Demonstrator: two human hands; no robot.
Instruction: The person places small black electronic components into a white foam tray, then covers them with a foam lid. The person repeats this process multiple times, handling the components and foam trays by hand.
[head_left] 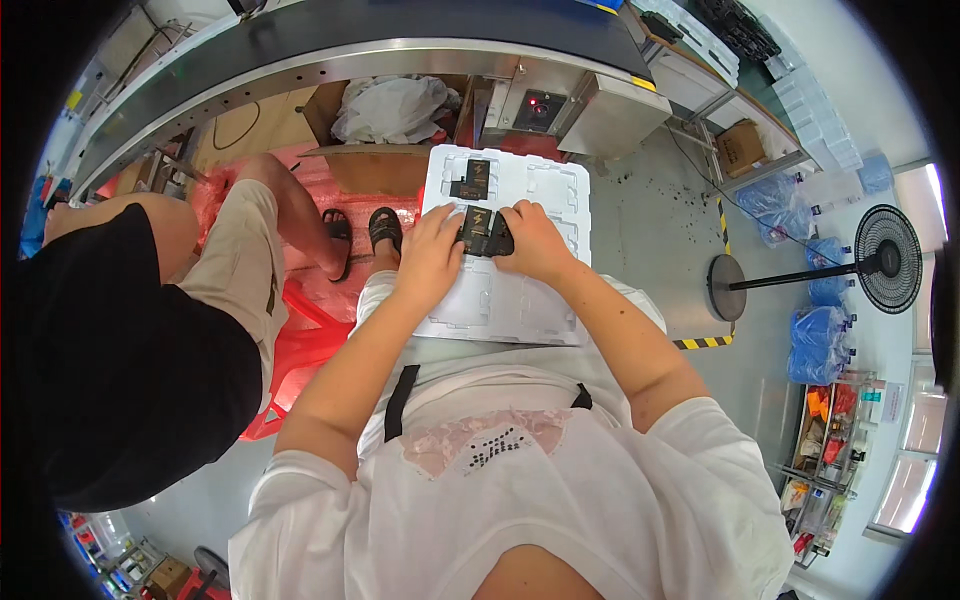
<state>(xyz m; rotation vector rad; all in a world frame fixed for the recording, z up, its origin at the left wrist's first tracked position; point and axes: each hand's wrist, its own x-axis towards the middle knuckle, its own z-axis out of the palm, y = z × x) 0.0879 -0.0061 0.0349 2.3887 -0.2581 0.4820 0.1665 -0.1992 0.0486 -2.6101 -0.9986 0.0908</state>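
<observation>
While I operate from afar, my right hand (535, 240) clamps its fingers on the black plastic part (479, 222), toward the white tray (530, 312)'s ten o'clock; whether my left hand (431, 252) grips or touches it, I cannot tell. I judge this a positioning step, next needing even pressure. Dark workbench (350, 30) at twelve, pedestal fan (888, 258) at three.

A black part (479, 231) (gold-marked) sits over a white tray (508, 296); another part (476, 180) lies beyond.
</observation>
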